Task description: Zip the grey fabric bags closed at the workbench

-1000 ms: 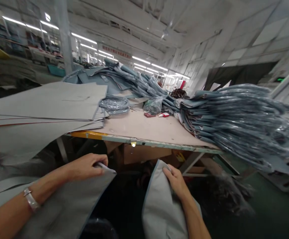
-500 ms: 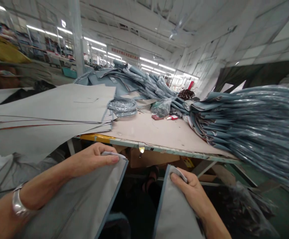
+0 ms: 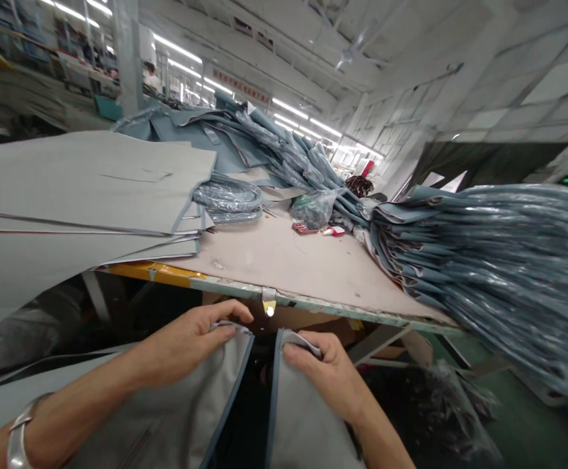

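Observation:
Grey fabric with a blue-bound edge hangs from both of my hands in front of the table. My left hand (image 3: 196, 339) pinches the top corner of the left grey fabric panel (image 3: 186, 410), thumb on the near face, index finger lifted a little. With thumb and curled fingers, my right hand (image 3: 326, 365) grips the top corner of the right grey fabric panel (image 3: 298, 417). The two bound edges face each other across a narrow dark gap. Whether the panels join lower down is out of sight.
A table (image 3: 264, 257) stands ahead, bearing a stack of grey sheets (image 3: 83, 189) at left and a coil of plastic-wrapped cord (image 3: 228, 198). Blue plastic-covered bundles (image 3: 484, 254) overhang its right end. A small red-and-white tube (image 3: 333, 231) lies near a clear plastic bag (image 3: 313, 208).
My right hand has moved left with its panel, and my left hand slightly right and down, so the gap between the bound edges has narrowed. The camera view has shifted somewhat.

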